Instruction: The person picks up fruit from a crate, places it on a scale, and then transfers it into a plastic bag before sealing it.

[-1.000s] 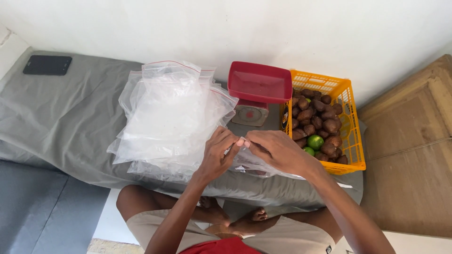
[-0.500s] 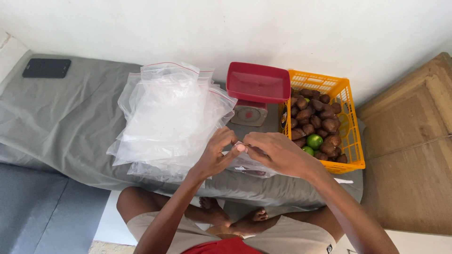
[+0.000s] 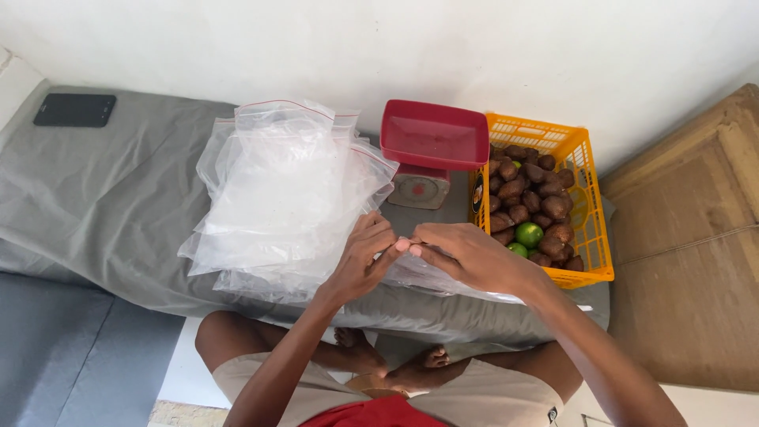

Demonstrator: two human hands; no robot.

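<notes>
The left hand [image 3: 360, 257] and right hand [image 3: 466, 255] meet fingertip to fingertip, both pinching the edge of a clear plastic bag [image 3: 431, 275] that lies flat under the right hand on the grey cloth [image 3: 103, 190]. Just left of the left hand, touching it, a loose stack of clear zip bags [image 3: 277, 190] spreads out. Beyond the hands stands a red kitchen scale [image 3: 431, 150]. Just past the right hand sits an orange basket [image 3: 589, 205] of brown fruit [image 3: 538, 198] with two green limes [image 3: 528, 235]. Far left lies a black phone [image 3: 74, 110]
</notes>
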